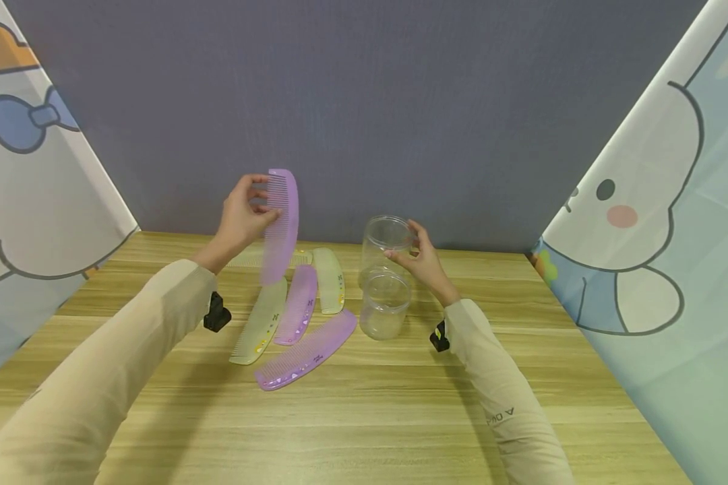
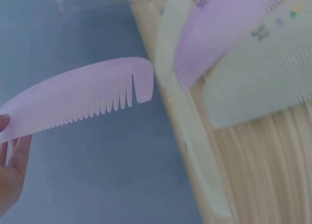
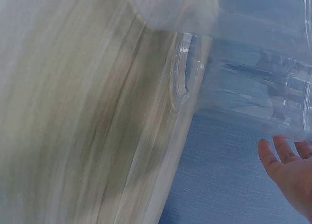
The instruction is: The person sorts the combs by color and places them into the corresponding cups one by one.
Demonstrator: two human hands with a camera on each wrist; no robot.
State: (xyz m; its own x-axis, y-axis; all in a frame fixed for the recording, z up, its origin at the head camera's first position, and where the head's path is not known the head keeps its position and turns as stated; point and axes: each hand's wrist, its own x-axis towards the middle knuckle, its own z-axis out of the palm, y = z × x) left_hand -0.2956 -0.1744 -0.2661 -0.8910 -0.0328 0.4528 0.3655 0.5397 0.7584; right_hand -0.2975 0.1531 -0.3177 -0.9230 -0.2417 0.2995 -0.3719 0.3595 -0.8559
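Note:
My left hand (image 1: 243, 214) pinches a purple comb (image 1: 288, 222) by its teeth side and holds it upright above the other combs. In the left wrist view the fingers (image 2: 14, 160) grip one end of that comb (image 2: 83, 92). My right hand (image 1: 423, 261) is at the right side of the rear clear jar (image 1: 373, 252), its thumb and fingers around the rim. A second clear jar (image 1: 382, 320) stands in front. In the right wrist view the hand (image 3: 292, 173) is beside the clear jar (image 3: 253, 95); contact there is hard to tell.
Left of the jars, purple combs (image 1: 308, 351) and pale green combs (image 1: 261, 322) lie on the wooden table (image 1: 364, 431). One pale green comb (image 1: 303, 257) lies at the back edge. A dark panel (image 1: 364, 121) stands behind, with printed cloths (image 1: 649, 202) at both sides.

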